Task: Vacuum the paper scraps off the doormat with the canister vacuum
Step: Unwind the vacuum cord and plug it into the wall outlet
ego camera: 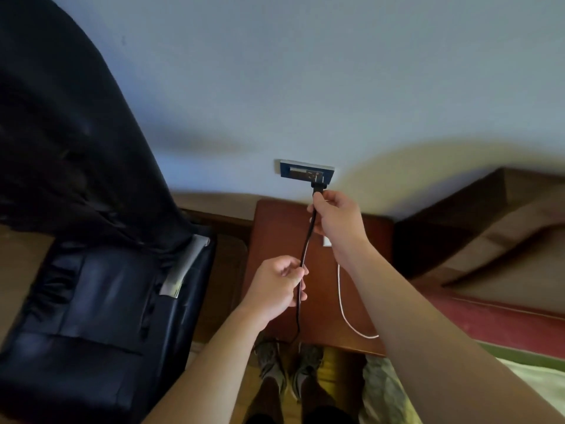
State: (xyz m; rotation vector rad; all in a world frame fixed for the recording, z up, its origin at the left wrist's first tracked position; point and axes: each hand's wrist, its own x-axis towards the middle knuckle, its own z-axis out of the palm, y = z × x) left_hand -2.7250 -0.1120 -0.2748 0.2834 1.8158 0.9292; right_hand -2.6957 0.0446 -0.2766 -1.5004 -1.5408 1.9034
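Note:
A black power cord runs down from a black plug that sits at the wall socket plate. My right hand grips the cord just below the plug. My left hand pinches the same cord lower down, over the wooden nightstand. The cord drops on toward the floor by my shoes. The vacuum, the doormat and the paper scraps are out of view.
A black leather armchair fills the left side, with a silver strip on its arm. A white cable lies on the nightstand. A bed with a brown headboard stands at the right.

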